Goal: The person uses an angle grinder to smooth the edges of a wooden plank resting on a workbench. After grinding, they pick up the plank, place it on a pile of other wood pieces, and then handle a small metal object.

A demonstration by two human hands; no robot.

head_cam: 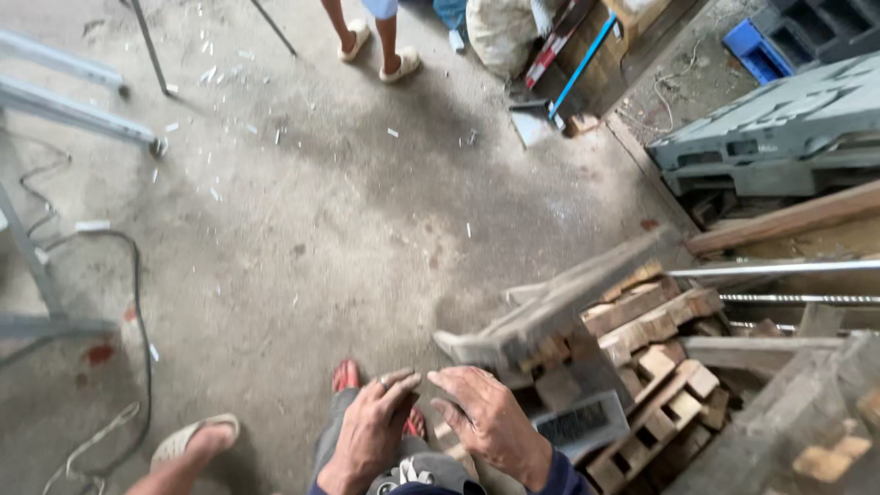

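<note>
Below, both bare hands, left [374, 429] and right [486, 417], open, empty, beside rough splintered wooden blocks [655, 353].

The person's left hand [371, 431] and right hand [486, 417] lay side by side low in the view, just left of a heap of short brown wooden offcut blocks [655, 367], on which a long grey weathered plank [550, 312] rested tilted. Right of the heap ran a thin metal rod [779, 269], and behind that sat a grey moulded plastic pallet [770, 128]. Another person's sandalled feet [380, 46] stood far behind on the bare concrete floor [302, 229], with pale metal frame bars [73, 110] at the left.
</note>
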